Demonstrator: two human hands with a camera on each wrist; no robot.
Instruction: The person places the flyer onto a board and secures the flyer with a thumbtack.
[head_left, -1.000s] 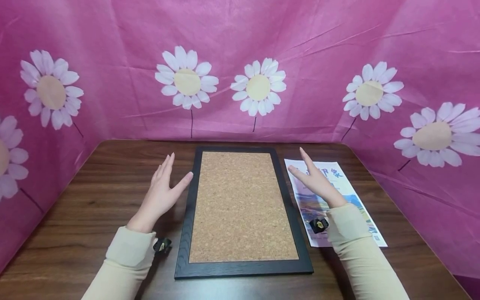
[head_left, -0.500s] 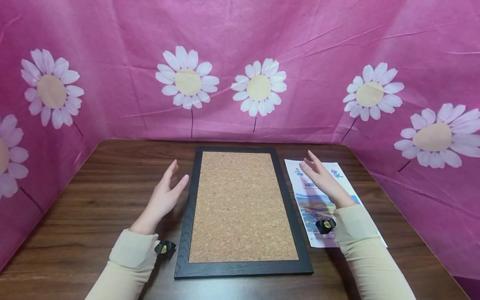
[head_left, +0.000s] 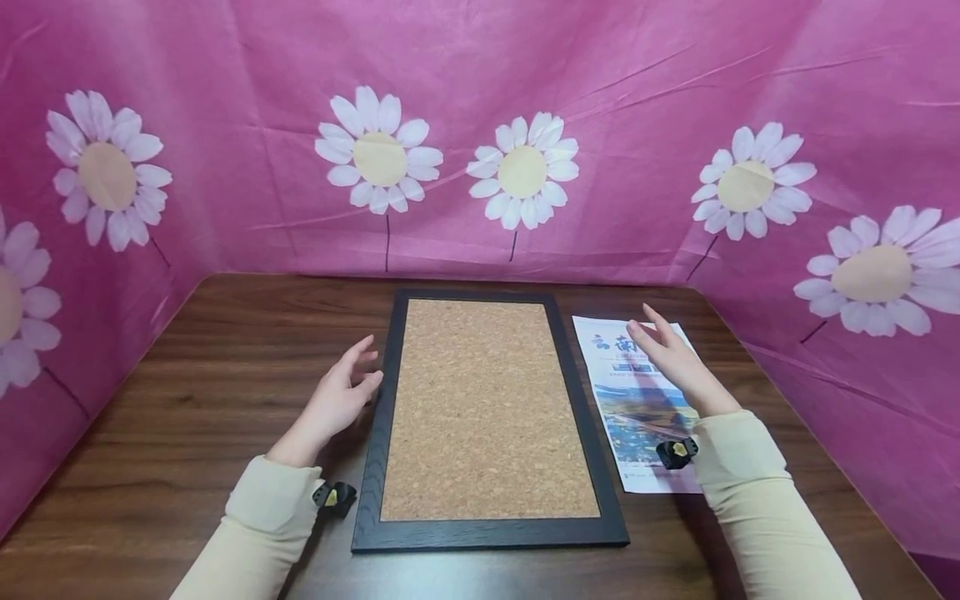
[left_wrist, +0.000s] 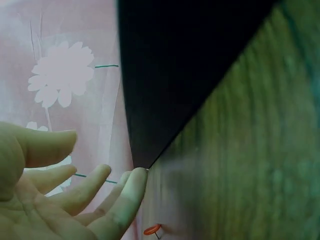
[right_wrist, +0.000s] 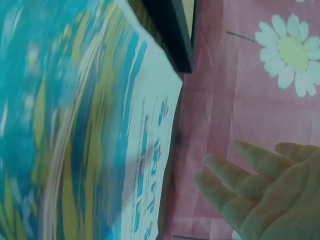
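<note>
Cork board [head_left: 491, 417] lies flat on the surface [head_left: 172, 400], poster [head_left: 633, 408] just to its right; left grip [head_left: 336, 402], loosely parted and empty, is beside the board's left edge; right grip [head_left: 677, 358], relaxed and empty, hangs over the poster.

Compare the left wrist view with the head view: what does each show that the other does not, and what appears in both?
Only the left wrist view: a small orange-red pin, low in the picture.

Only the head view: the cork surface, the printed sheet, the right hand above that sheet, and the pale sleeves.

Both: the left hand, the black frame, the wooden table and the daisy-patterned backdrop.
</note>
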